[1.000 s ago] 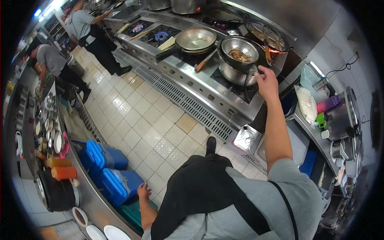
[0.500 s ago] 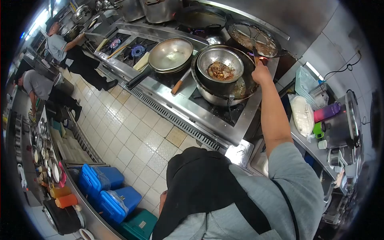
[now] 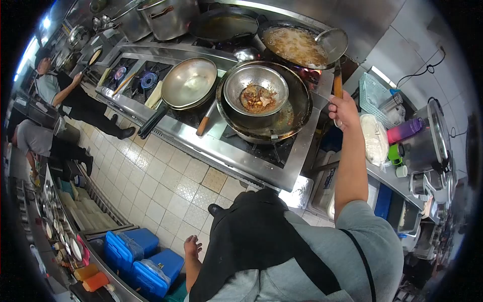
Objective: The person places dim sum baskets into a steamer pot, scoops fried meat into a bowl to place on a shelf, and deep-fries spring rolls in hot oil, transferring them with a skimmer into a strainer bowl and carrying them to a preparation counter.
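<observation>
Stood along the top: stove [image 3: 282, 166], with a frying wok [image 3: 297, 48] of bubbling oil at 12 o'clock. Sat at 9 o'clock of the right hand [image 3: 344, 110]: big wok [image 3: 297, 108] cradling a metal bowl [image 3: 255, 90] of browned food. Gripped the ladle [image 3: 333, 50] handle, fingers wrapped tight, scoop resting over the oil. Hung low at 6 o'clock: left hand [image 3: 192, 246], fingers loosely spread, holding nothing.

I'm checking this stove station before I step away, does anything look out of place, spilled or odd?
Nothing looks spilled or broken. The one unusual thing: a metal bowl of browned food sits inside the big wok rather than on a counter. The right hand grips the ladle handle by the frying pan; the left hand hangs free.
</observation>
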Demonstrator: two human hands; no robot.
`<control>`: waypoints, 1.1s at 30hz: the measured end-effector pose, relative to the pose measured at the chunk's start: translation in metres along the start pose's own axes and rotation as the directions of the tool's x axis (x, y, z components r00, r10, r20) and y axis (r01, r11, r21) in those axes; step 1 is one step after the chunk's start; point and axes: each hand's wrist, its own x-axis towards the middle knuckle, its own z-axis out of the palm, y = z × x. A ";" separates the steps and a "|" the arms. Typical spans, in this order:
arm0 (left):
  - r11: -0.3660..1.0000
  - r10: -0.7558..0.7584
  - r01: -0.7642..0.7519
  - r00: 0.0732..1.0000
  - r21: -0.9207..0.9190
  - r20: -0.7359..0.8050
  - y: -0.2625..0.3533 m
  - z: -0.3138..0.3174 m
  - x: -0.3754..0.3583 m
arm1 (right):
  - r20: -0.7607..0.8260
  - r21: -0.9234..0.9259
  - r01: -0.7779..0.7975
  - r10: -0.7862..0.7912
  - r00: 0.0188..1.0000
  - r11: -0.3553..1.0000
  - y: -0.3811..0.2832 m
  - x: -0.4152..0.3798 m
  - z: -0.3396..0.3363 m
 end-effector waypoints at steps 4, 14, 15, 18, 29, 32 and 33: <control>0.975 0.062 -0.081 0.993 0.205 0.097 0.015 0.019 -0.008 | 0.094 0.190 -0.064 0.046 0.994 0.980 0.006 0.012 0.015; 1.000 -0.006 0.004 0.997 0.031 0.078 -0.024 0.014 -0.008 | 0.404 0.584 -0.323 0.079 0.911 0.745 0.009 0.024 0.015; 1.000 0.013 -0.011 0.995 -0.020 0.103 -0.033 0.011 -0.005 | 0.403 0.588 -0.318 0.071 0.912 0.744 0.008 0.019 0.015; 0.998 0.060 -0.060 0.997 -0.012 0.057 -0.052 0.005 0.000 | 0.400 0.564 -0.283 0.043 0.916 0.776 0.002 0.005 0.016; 0.998 -0.003 0.000 0.999 0.061 0.051 0.000 0.029 -0.033 | 0.171 0.140 0.038 -0.062 0.983 0.989 -0.004 -0.006 0.034; 0.997 -0.013 0.009 0.998 0.076 0.054 0.002 0.031 -0.032 | 0.020 -0.053 0.116 -0.116 0.993 0.992 -0.004 -0.015 0.047; 0.999 -0.006 0.002 0.998 0.049 0.067 -0.002 0.030 -0.027 | 0.000 -0.103 0.152 -0.153 0.988 0.983 -0.004 -0.018 0.050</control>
